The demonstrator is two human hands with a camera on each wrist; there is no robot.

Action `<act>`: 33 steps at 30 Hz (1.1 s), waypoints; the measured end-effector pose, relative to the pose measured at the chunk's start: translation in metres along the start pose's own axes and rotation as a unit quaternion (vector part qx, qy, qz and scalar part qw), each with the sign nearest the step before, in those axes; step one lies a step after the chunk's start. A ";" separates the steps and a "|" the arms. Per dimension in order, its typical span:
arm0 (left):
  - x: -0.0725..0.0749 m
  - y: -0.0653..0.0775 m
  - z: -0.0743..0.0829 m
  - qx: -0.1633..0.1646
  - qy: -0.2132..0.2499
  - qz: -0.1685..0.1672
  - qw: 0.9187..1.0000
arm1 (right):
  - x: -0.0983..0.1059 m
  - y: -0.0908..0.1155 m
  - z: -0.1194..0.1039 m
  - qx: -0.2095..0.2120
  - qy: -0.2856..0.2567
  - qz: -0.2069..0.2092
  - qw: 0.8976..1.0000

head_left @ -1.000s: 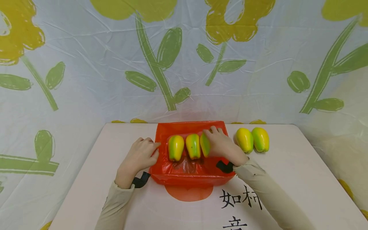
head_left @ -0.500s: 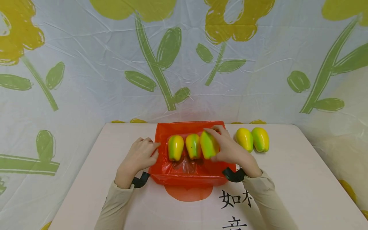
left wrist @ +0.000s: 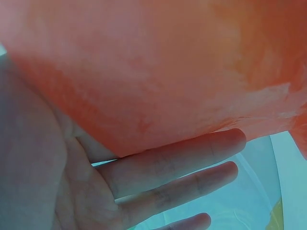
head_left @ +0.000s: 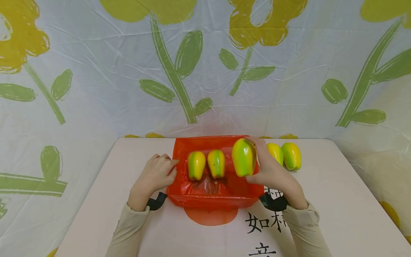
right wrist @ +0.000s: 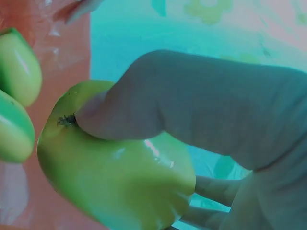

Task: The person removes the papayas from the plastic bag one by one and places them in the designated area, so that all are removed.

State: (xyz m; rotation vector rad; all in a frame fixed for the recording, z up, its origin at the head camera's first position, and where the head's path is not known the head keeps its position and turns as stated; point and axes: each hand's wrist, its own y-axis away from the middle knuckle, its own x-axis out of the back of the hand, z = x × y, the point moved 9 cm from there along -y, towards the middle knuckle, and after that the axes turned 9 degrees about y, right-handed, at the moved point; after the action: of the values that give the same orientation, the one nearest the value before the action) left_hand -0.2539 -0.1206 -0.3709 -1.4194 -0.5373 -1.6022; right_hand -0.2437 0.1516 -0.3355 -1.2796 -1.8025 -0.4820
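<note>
Right hand (head_left: 274, 173) around a yellow-green fruit (head_left: 243, 158), left hand (head_left: 158, 172) well apart.

The person wears long beige sleeves (head_left: 130, 228) (visibly creased) and curved black wrist pieces (head_left: 157, 202).

This looks like a staged tabletop set, the room beyond hidden, as a creased sheet (head_left: 112, 71) printed with large yellow flowers (head_left: 27, 39) hangs behind and beside a pale table (head_left: 334, 200) bearing black Chinese characters (head_left: 253, 222).
</note>
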 end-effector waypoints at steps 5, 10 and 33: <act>0.001 0.000 0.000 -0.002 0.000 0.007 1.000 | 0.012 0.006 0.000 0.014 -0.002 0.023 1.000; 0.001 -0.001 0.000 0.000 0.000 0.005 1.000 | 0.020 0.010 0.003 0.042 -0.003 0.041 0.998; 0.000 0.000 -0.001 0.002 0.002 0.002 1.000 | 0.057 0.024 0.056 0.030 0.055 0.092 0.994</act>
State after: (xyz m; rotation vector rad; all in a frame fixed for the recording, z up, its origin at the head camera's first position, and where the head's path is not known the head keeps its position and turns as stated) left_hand -0.2544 -0.1217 -0.3708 -1.4135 -0.5349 -1.5999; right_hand -0.2519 0.2338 -0.3241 -1.3371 -1.5789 -0.3846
